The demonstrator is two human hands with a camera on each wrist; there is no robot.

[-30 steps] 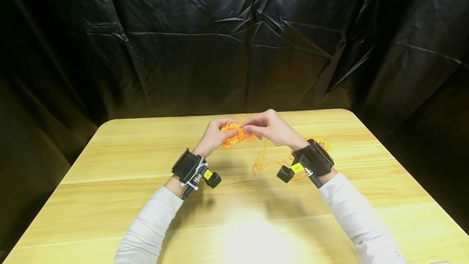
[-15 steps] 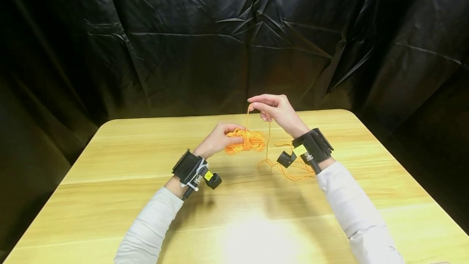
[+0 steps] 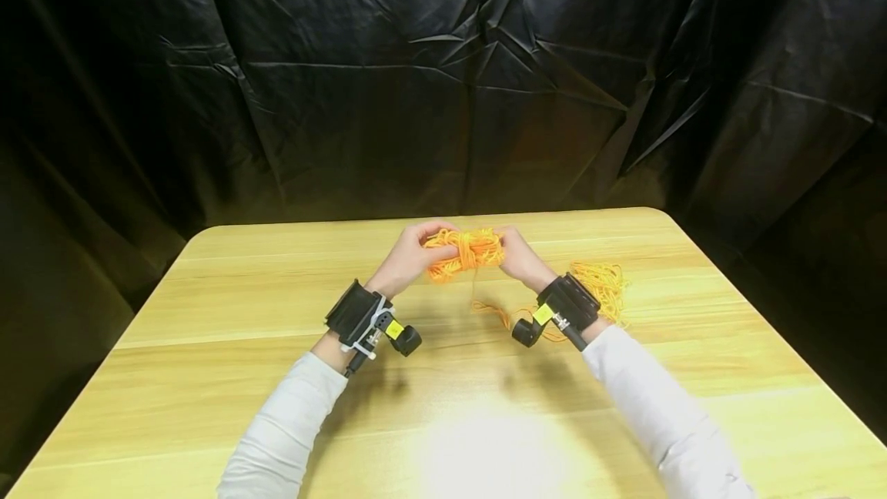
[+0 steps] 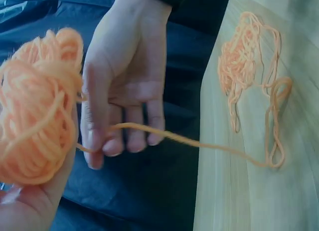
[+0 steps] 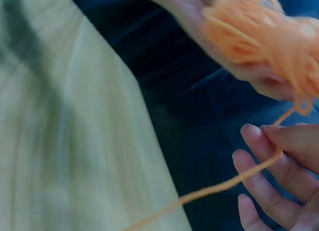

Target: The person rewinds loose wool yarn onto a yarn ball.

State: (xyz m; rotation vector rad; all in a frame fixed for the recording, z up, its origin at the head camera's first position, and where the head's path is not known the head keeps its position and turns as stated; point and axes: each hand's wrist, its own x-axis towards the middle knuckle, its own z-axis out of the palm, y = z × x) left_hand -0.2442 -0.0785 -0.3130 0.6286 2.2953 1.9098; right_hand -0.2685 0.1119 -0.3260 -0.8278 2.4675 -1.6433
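Orange yarn, wound into a plump, oblong bundle (image 3: 467, 250), sits in the left hand (image 3: 409, 254), whose thumb lies across its near side with fingers behind. Its strands look soft and slightly fuzzy, mostly running lengthwise in loose loops that bulge at both ends, while several turns wrap crosswise round the middle and cinch it like a waist. In the wrist views the colour looks paler, nearer peach.

Just beside the bundle, the right hand (image 3: 521, 259) pinches a single strand (image 4: 199, 142) between thumb and forefinger; its other fingers are spread apart and loosely bent. From that pinch the strand runs one way up to the bundle and the other way down to the table (image 3: 208, 376), nearer the person than the right hand. There it lies in slack curves, close to a tangled heap of loose yarn (image 3: 601, 287) to the right of the right hand, partly hidden by the wrist strap (image 3: 570, 305)
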